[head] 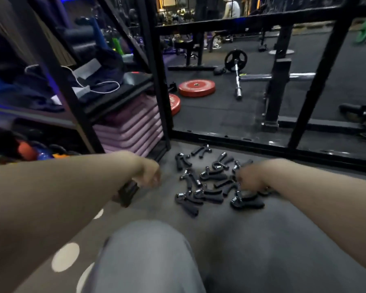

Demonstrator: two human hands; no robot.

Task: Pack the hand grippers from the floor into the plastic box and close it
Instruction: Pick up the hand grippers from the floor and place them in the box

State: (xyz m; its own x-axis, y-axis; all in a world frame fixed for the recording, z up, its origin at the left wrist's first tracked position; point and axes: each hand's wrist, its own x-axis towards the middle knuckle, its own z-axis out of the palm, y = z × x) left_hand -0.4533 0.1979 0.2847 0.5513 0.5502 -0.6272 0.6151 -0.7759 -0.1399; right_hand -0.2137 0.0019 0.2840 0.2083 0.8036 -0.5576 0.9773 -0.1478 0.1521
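Several black hand grippers with chrome springs lie in a loose pile on the grey floor in front of my knee. My left hand hovers to the left of the pile with fingers curled down, and a black hand gripper sticks out beneath its wrist, apparently held. My right hand is down on the right side of the pile, fingers among the grippers; motion blur hides whether it grips one. No plastic box is in view.
A black rack frame stands just behind the pile, its base bar running across the floor. Pink step platforms are stacked on the left. Red weight plates and a barbell lie beyond. My grey-clad knee fills the foreground.
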